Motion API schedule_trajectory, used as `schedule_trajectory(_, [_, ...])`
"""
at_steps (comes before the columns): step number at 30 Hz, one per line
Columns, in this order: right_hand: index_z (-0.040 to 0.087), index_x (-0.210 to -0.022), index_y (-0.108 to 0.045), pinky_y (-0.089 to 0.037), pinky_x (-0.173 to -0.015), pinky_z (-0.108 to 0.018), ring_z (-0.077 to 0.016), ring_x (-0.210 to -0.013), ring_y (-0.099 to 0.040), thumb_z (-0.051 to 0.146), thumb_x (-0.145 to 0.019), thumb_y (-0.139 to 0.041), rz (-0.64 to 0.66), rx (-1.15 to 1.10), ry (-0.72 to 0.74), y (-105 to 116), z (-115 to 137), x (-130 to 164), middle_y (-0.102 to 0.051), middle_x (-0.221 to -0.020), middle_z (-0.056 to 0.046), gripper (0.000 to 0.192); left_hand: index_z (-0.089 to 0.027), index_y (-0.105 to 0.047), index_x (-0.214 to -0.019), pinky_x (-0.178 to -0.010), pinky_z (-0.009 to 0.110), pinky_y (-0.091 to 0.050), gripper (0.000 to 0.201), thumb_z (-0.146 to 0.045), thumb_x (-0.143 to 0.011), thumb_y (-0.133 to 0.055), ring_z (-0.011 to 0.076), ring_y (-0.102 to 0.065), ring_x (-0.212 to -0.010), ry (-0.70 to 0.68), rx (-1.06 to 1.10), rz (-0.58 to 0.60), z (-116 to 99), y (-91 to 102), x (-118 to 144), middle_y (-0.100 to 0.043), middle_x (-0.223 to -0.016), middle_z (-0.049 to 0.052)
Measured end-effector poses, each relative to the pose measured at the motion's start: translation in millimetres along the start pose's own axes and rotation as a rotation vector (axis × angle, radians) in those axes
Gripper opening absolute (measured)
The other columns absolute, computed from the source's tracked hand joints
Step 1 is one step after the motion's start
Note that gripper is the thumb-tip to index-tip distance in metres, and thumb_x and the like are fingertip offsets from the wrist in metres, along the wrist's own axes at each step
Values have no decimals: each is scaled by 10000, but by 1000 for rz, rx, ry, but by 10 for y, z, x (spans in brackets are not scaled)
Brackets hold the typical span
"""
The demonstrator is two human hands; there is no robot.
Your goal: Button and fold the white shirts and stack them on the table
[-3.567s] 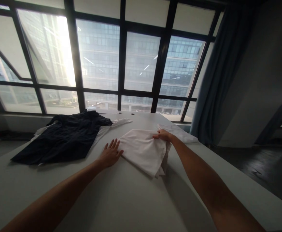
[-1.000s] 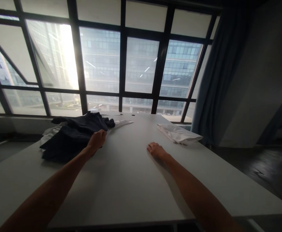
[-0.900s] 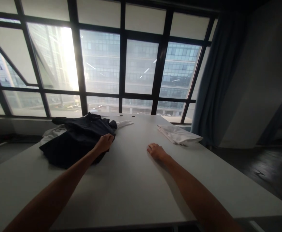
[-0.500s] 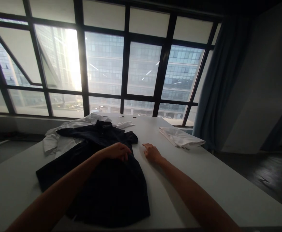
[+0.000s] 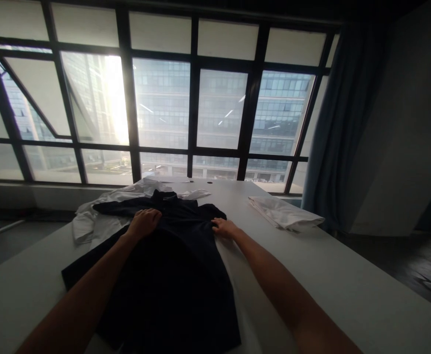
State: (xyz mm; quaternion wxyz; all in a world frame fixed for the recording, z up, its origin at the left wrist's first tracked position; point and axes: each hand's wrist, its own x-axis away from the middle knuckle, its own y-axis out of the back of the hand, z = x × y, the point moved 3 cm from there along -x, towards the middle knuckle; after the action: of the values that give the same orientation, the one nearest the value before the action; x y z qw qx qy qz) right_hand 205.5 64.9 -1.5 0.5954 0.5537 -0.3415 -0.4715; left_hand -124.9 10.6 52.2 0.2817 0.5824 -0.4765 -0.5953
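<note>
Dark navy cloth shirt lay spread on the grey tabletop. Left hand rested curled on its upper part, grip unclear; right hand pinched its right sleeve edge.

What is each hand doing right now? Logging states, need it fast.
Left hand: fingers curled, pressing on the dark shirt; grip cannot be told.
Right hand: at the shirt's edge; whether it grips cannot be told.

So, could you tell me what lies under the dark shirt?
A white garment shows past the dark shirt at its far left, on the table. How far it runs underneath is hidden.
</note>
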Motion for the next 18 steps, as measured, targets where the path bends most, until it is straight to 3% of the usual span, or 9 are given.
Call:
schedule_trajectory(4, [238,-1452,-479,-325,-1121,-432,-272,-1392,-399,468,-947,-444,152,79,-187,84,-649,224,-394,-1547,-93,555,-201,-672,-1172,-1133,425,-310,379,-397,-929,-456,272,-549,-1246,-68,62,47,11,-75,3,-636,-1314,91])
schedule_trajectory(8, [210,-1453,-465,-287,-1103,-575,-349,-1400,-358,392,-976,-378,102,161,-398,179,-1102,522,-382,-1544,-144,518,-207,-609,-1304,-1157,411,-291,567,-488,-811,-608,284,-436,-1370,-229,124,223,-43,-294,28,-504,-1469,103])
schedule_trajectory(11, [175,-1439,-474,-248,-1117,-582,-346,-1388,-365,255,-958,-364,-31,198,-412,222,-1061,676,-403,-1521,-165,500,-217,-568,-1365,-1172,433,-252,637,-501,-798,-635,290,-353,-1428,-315,85,374,-168,-423,61,-398,-1538,130])
schedule_trajectory(14, [177,-1396,-525,-316,-1103,-478,-295,-1305,-467,278,-963,-392,-202,152,-292,293,-819,738,-499,-1439,-139,464,-245,-583,-1351,-1181,508,-172,626,-534,-799,-646,310,-221,-1480,-317,-13,468,-344,-421,94,-271,-1593,137])
schedule_trajectory(15, [182,-1373,-550,-351,-1080,-449,-288,-1272,-498,338,-966,-423,-209,118,-239,313,-739,747,-523,-1412,-132,455,-248,-612,-1317,-1180,531,-144,612,-552,-788,-656,319,-189,-1488,-325,-50,476,-414,-390,107,-244,-1601,135])
schedule_trajectory(18, [206,-1297,-622,-404,-1031,-407,-290,-1220,-541,505,-897,-570,-76,45,-92,338,-570,770,-549,-1376,-117,502,-203,-715,-1146,-1167,587,-84,538,-589,-775,-664,352,-181,-1485,-378,-198,481,-630,-265,160,-259,-1594,154])
